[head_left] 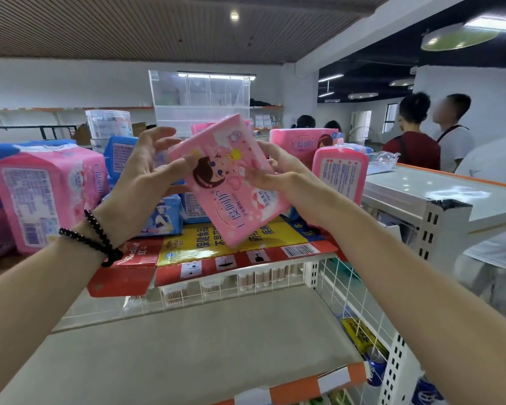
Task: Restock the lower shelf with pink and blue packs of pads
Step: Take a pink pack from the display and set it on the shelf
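I hold a pink pack of pads (228,182) with a cartoon girl on it, tilted, above the top shelf. My right hand (278,173) grips its right edge, thumb on the front. My left hand (146,173) touches the pack's left edge with its thumb, the fingers spread and straight. More pink packs (44,194) stand at the left, and others (342,171) at the right. Blue packs (161,214) lie on the top shelf behind my hands. The lower shelf (205,340) is a bare grey board below.
A flattened red and yellow carton (216,247) covers the top shelf's front. A white wire divider (351,290) bounds the lower shelf on the right, with cans (376,365) beyond it. Several people (415,141) stand at the right near a white counter (438,188).
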Action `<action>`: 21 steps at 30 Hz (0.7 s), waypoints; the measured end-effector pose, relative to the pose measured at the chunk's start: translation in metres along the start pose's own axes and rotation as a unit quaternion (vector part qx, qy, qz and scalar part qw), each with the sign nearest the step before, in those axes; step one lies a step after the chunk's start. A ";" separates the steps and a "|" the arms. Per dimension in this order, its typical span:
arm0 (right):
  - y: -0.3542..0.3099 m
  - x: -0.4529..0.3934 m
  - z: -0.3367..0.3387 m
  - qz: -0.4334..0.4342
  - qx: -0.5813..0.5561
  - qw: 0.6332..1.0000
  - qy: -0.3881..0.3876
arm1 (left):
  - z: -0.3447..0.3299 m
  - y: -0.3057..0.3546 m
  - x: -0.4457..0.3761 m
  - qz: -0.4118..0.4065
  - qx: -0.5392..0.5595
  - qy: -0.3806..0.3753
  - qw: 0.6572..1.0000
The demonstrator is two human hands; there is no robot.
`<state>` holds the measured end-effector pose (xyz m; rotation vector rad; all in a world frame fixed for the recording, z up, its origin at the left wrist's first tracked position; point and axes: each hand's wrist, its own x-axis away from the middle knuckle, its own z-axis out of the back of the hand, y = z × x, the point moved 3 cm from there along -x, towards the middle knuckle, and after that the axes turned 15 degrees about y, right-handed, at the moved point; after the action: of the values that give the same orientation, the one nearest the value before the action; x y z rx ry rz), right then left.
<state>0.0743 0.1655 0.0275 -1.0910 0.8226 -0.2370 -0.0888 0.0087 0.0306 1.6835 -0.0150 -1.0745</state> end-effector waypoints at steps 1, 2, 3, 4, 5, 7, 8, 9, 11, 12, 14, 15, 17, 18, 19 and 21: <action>0.001 0.001 0.000 0.004 -0.006 1.000 0.010 | 0.000 -0.004 0.002 0.020 0.005 0.005 1.000; 0.002 0.001 -0.001 0.008 -0.013 1.000 0.021 | 0.000 -0.009 0.005 0.038 0.009 0.001 0.999; 0.004 0.002 -0.002 0.009 -0.021 0.999 0.032 | -0.002 -0.013 0.009 0.052 0.009 -0.007 0.999; 0.006 0.002 -0.003 0.010 -0.032 0.999 0.043 | -0.004 -0.017 0.014 0.064 0.005 -0.014 0.998; 0.008 0.003 -0.004 0.008 -0.049 0.997 0.053 | -0.007 -0.021 0.018 0.076 0.003 -0.021 0.997; 0.011 0.005 -0.005 0.004 -0.093 0.993 0.068 | -0.014 -0.026 0.025 0.099 0.014 -0.032 0.994; 0.012 0.006 -0.006 0.005 -0.112 0.991 0.077 | -0.018 -0.028 0.028 0.108 0.023 -0.037 0.993; 0.012 0.008 -0.006 0.006 -0.133 0.987 0.086 | -0.022 -0.029 0.031 0.116 0.031 -0.040 0.992; 0.014 0.011 -0.006 0.013 -0.180 0.979 0.100 | -0.027 -0.030 0.036 0.128 0.048 -0.036 0.990; 0.015 0.013 -0.006 0.016 -0.199 0.974 0.103 | -0.028 -0.030 0.038 0.131 0.058 -0.029 0.989; 0.018 0.015 -0.007 0.010 -0.236 0.966 0.102 | -0.029 -0.029 0.039 0.127 0.075 -0.004 0.989; 0.020 0.015 -0.007 -0.001 -0.253 0.962 0.098 | -0.029 -0.027 0.039 0.127 0.085 0.008 0.988; 0.023 0.015 -0.004 -0.022 -0.282 0.955 0.091 | -0.027 -0.023 0.040 0.134 0.114 0.022 0.984; 0.024 0.014 -0.002 -0.030 -0.298 0.950 0.092 | -0.024 -0.021 0.040 0.138 0.128 0.027 0.982; 0.023 0.014 0.001 -0.040 -0.310 0.945 0.095 | -0.021 -0.019 0.039 0.140 0.135 0.035 0.980; 0.024 0.013 0.006 -0.054 -0.306 0.945 0.102 | -0.014 -0.015 0.037 0.138 0.134 0.053 0.980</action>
<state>0.0822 0.1737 0.0020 -1.7186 1.0577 -0.1907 -0.0651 0.0068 -0.0039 1.9133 -0.3287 -0.7981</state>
